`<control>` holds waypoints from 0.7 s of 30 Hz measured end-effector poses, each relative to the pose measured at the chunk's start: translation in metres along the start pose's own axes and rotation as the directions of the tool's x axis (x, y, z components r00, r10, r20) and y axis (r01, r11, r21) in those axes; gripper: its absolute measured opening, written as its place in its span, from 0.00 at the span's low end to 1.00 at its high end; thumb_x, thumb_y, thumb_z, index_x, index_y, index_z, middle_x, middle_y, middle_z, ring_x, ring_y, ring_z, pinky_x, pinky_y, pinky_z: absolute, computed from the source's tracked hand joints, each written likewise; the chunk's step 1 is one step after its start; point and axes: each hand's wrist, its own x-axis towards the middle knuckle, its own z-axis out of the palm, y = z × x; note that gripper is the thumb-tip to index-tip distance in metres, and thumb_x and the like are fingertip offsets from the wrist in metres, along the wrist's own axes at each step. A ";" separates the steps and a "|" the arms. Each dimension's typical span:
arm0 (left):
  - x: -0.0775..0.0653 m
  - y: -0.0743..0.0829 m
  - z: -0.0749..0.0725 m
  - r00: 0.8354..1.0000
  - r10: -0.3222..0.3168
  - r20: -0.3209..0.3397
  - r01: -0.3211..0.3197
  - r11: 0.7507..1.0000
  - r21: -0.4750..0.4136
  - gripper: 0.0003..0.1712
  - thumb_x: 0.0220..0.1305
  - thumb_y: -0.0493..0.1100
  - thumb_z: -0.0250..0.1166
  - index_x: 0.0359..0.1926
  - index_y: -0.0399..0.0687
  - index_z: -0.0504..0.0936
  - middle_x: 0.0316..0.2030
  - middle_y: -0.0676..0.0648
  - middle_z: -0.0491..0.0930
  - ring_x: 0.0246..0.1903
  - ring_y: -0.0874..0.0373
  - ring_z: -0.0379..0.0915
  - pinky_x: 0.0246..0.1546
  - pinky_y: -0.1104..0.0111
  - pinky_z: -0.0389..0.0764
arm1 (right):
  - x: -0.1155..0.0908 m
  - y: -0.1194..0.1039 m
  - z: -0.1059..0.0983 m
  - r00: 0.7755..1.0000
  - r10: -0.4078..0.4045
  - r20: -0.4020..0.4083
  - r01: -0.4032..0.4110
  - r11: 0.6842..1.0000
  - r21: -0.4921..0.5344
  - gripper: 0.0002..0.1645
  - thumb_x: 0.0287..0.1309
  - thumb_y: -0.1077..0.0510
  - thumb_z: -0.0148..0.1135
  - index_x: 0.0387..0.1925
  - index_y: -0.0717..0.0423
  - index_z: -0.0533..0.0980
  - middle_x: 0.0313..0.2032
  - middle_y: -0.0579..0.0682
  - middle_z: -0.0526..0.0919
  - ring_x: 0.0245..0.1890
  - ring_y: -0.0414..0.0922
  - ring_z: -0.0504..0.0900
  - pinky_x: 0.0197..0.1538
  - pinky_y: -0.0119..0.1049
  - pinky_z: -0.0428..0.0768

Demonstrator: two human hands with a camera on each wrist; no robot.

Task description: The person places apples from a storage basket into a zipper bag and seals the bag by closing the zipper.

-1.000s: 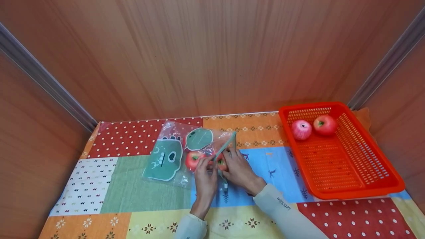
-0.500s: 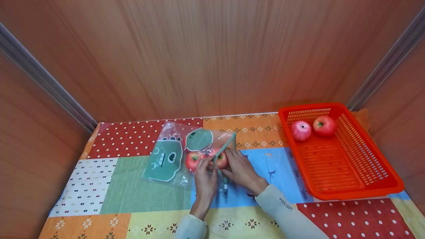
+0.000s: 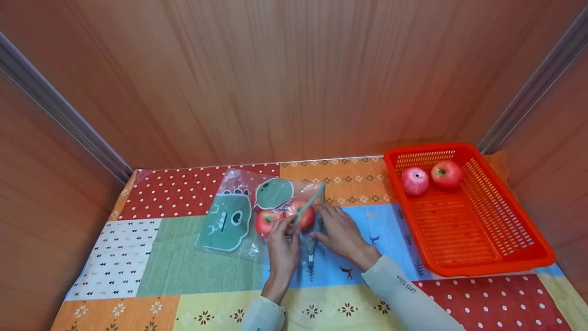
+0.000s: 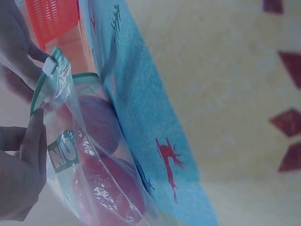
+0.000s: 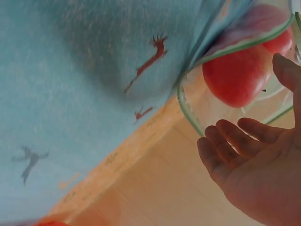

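Note:
A clear zip bag (image 3: 223, 223) with green monster prints lies on the patchwork cloth, its green-edged mouth gaping toward the right. Inside are two red apples, one (image 3: 265, 224) beside the left fingers and another (image 3: 307, 217) just within the mouth. My left hand (image 3: 283, 248) pinches the upper edge of the mouth. A white slider (image 4: 49, 66) sits at one end of the zip in the left wrist view. Just outside the mouth is my right hand (image 3: 343, 235), its fingers spread and holding nothing. The right wrist view shows its palm (image 5: 268, 174) facing the nearer apple (image 5: 237, 77).
An orange-red plastic basket (image 3: 459, 234) stands at the right. At its back lie a red apple (image 3: 448, 174) and a striped pink round fruit (image 3: 415, 181). Wood-grain panels (image 3: 294, 82) enclose the back and both sides.
My right hand has let go of the apple in the bag's mouth and drawn back to the right, out of the bag. The left hand keeps its pinch on the edge.

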 end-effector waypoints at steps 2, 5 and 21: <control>0.000 0.000 0.000 1.000 0.004 0.001 -0.004 1.000 0.001 0.17 0.67 0.29 0.71 0.55 0.41 0.87 0.39 0.47 0.82 0.36 0.56 0.84 0.43 0.64 0.89 | -0.002 0.001 -0.005 1.000 0.006 -0.005 -0.006 1.000 -0.010 0.50 0.61 0.46 0.77 0.78 0.57 0.65 0.73 0.59 0.72 0.72 0.59 0.71 0.72 0.60 0.74; 0.000 0.000 -0.001 1.000 0.003 0.005 -0.003 1.000 -0.003 0.17 0.67 0.29 0.70 0.55 0.42 0.87 0.40 0.47 0.82 0.37 0.56 0.85 0.44 0.64 0.89 | -0.004 0.003 -0.011 1.000 0.019 -0.013 -0.020 1.000 -0.021 0.49 0.61 0.46 0.77 0.77 0.58 0.66 0.72 0.60 0.73 0.71 0.60 0.71 0.72 0.61 0.73; -0.002 -0.001 -0.002 1.000 0.001 -0.002 -0.001 1.000 -0.011 0.19 0.65 0.27 0.70 0.56 0.40 0.86 0.40 0.47 0.82 0.38 0.56 0.83 0.44 0.65 0.89 | -0.025 0.007 -0.048 0.991 0.114 -0.064 -0.120 0.988 -0.101 0.49 0.60 0.46 0.78 0.75 0.61 0.68 0.71 0.62 0.73 0.71 0.61 0.71 0.71 0.63 0.73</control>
